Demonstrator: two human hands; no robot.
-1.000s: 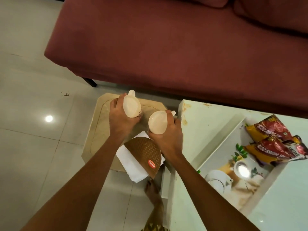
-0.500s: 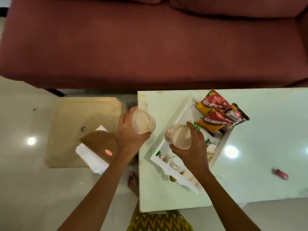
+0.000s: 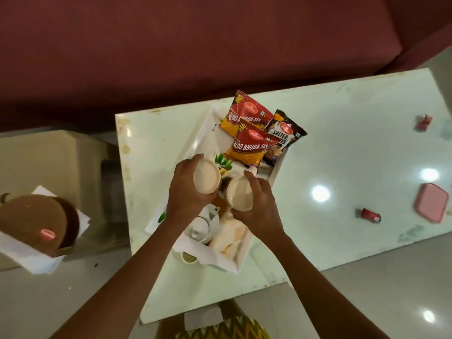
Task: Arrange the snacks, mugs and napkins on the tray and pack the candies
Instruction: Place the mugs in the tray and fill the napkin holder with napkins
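Head view: left grip clasps left mug, right grip clasps right mug, close together over tray. Risk: mugs knock, or one tips on snack packets.

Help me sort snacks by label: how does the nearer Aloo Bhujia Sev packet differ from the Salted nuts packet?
The nearer Aloo Bhujia Sev packet is red and yellow; the Salted nuts packet is dark brown and black. The Aloo Bhujia Sev packet overlaps the Salted nuts packet's left side. Both lie at the far end of the tray.
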